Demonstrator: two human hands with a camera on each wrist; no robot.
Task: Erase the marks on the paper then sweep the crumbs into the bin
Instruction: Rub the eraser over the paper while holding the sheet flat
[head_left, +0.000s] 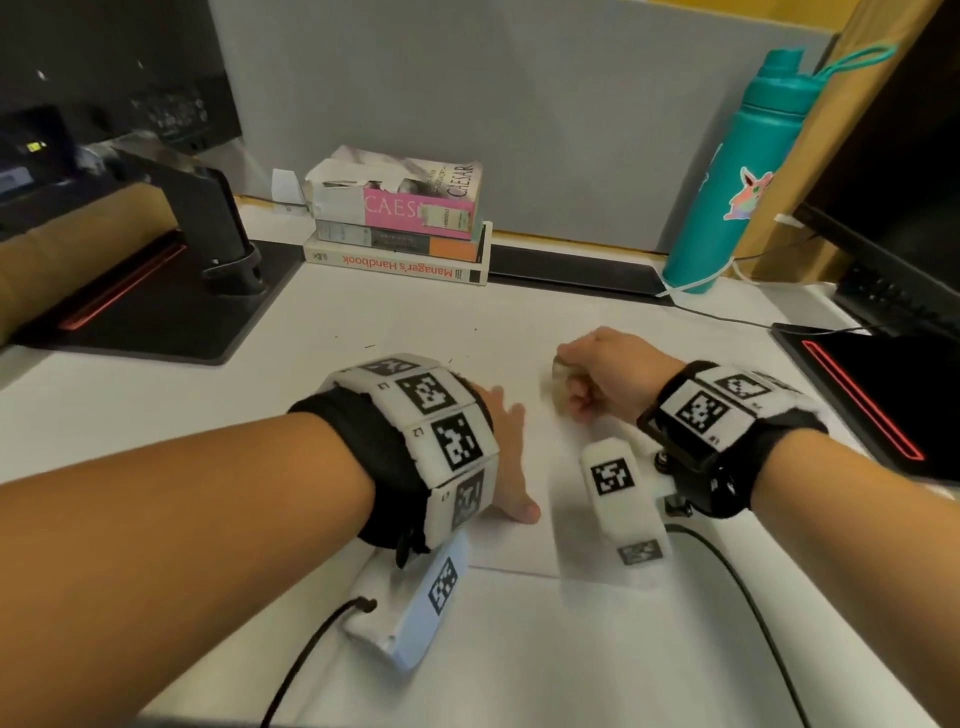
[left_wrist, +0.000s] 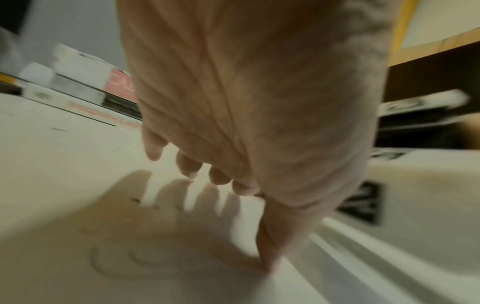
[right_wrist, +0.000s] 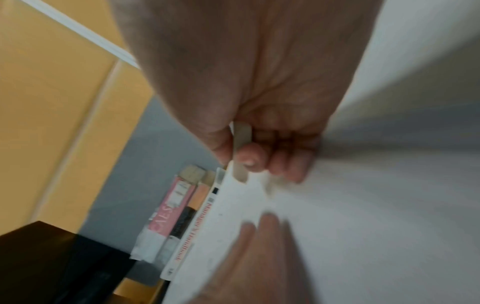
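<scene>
Evidently erasing is underway: the right hand (head_left: 605, 371) is pinching the eraser (right_wrist: 241, 144) on the paper (head_left: 540, 540); the left hand (head_left: 506, 457) is pressing flat, fingers straight, just left. Crumbs (head_left: 370, 345) are lying far left, unswept; no bin is showing.

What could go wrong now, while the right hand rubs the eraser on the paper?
1. The paper may slip or crease: only the left hand, laid flat, keeps it down.
2. The grip is small: the right hand pinches the eraser between thumb and fingertips, so it might slip out.
3. The dark crumbs already lie beyond the sheet on the desk; more rubbing may scatter them toward the books.
</scene>
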